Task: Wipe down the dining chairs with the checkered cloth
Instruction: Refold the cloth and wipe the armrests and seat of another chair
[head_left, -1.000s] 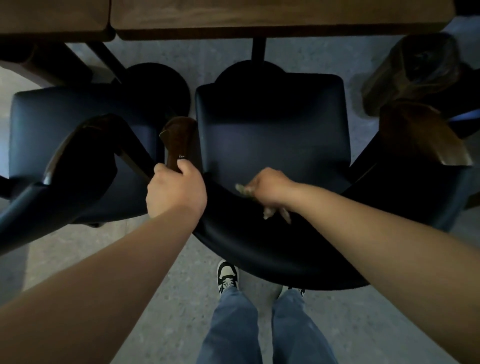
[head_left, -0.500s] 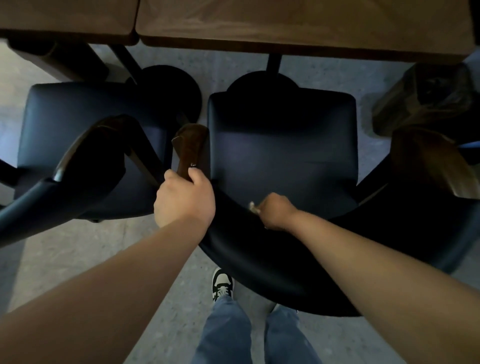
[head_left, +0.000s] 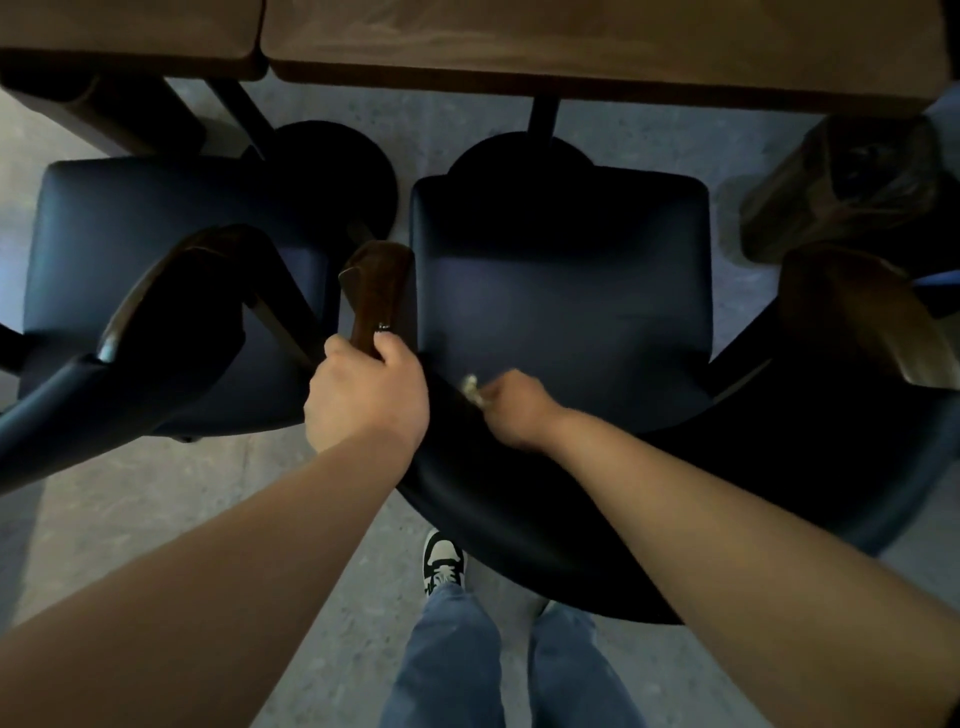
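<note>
Below, left hand (head_left: 366, 395) grips the armrest (head_left: 378, 291); right hand (head_left: 514, 410) clutches cloth (head_left: 471, 387).

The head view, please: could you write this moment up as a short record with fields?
left hand: grips the brown wooden armrest of the dark upholstered chair
right hand: holds a pale bunched cloth against the chair's curved dark backrest
cloth pattern: too small to tell
neighbouring dark chair: to the left
wooden table: along the top edge

Chairs (head_left: 561, 291) side by side before table (head_left: 571, 47).
</note>
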